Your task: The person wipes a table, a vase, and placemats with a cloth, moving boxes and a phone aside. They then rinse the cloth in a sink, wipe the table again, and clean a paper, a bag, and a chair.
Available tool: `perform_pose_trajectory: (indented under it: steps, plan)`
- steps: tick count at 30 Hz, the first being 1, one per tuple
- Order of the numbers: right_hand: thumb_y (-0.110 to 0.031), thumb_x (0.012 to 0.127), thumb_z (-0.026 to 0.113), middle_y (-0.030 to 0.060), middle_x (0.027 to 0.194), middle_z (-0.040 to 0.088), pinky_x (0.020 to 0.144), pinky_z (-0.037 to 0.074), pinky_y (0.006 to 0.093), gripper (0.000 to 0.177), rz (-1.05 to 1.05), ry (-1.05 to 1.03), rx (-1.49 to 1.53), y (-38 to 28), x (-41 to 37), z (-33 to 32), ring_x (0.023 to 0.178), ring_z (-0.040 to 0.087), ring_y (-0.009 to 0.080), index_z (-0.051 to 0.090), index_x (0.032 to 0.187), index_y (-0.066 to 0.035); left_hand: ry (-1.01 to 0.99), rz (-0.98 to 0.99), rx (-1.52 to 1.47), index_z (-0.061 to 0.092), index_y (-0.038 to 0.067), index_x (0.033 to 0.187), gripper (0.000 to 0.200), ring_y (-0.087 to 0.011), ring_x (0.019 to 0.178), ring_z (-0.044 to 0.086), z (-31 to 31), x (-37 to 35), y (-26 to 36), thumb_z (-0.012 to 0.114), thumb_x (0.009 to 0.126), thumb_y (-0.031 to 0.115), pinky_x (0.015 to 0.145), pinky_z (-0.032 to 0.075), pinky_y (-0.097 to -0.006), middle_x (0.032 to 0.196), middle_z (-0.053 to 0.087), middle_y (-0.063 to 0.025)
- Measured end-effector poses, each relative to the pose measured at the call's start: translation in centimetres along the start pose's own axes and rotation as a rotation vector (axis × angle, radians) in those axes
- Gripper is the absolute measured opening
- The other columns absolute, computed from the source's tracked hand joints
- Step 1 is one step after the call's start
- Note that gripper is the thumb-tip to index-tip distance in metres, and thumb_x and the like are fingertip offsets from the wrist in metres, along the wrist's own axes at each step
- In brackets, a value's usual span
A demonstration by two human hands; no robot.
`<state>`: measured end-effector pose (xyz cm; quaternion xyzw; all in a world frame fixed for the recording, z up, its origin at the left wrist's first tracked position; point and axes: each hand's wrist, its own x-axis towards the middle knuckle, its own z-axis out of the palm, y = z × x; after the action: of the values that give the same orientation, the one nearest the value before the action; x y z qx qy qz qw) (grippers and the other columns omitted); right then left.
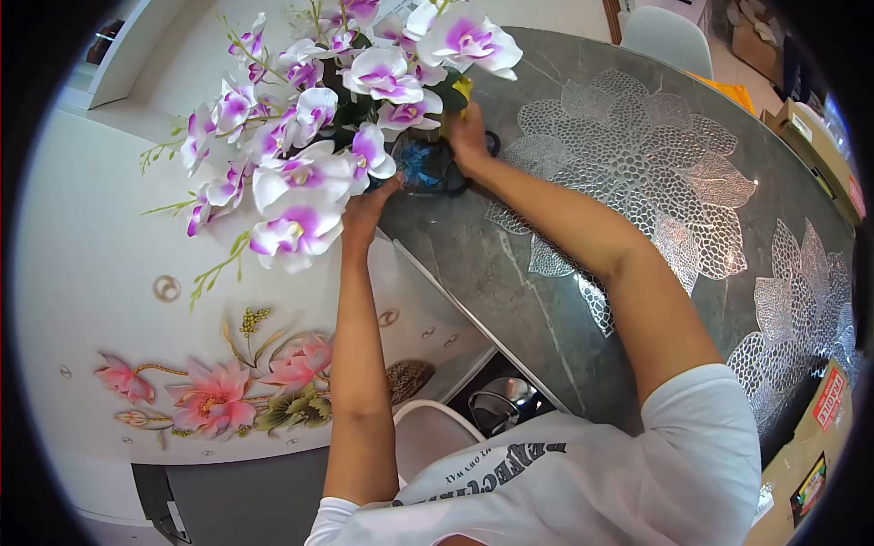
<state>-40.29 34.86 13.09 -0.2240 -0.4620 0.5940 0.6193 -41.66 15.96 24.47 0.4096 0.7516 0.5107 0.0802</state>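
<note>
A large bunch of white and purple orchids (300,168) stands in a dark glass vase (424,166) with blue inside, at the edge of the grey marbled table. My left hand (371,202) is at the near left side of the vase, its thumb against the glass and its other fingers hidden by petals. On the far right side, my right hand (467,136) is closed beside the vase, with a yellow cloth-like piece (462,91) showing above its fingers. A dark loop, perhaps a handle, sticks out behind my right wrist.
Silver openwork flower-shaped placemats (628,164) lie on the grey table (537,328). Cardboard boxes (815,455) stand along the right edge. A white chair (667,41) is behind the table, a metal kettle (496,405) below it. A wall with raised pink flowers (214,396) borders the left.
</note>
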Motion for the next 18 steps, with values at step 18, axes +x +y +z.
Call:
perform_pose_trajectory:
  steps: [18]
  plan:
    - [-0.027,0.083,0.057,0.0170,0.075,0.063,0.058,0.046,0.0393,0.030,-0.263,-0.291,-0.273,-5.3,8.1,-3.2,0.066,0.062,0.0257,0.064,0.083,0.002,-0.306,0.218,0.169,0.056,0.002,0.110,0.038,-0.0238,0.102,0.053,-2.8,2.6,-5.7,0.069,0.076,0.012,0.091,0.040,-0.0372,0.108,0.058,-0.0098]
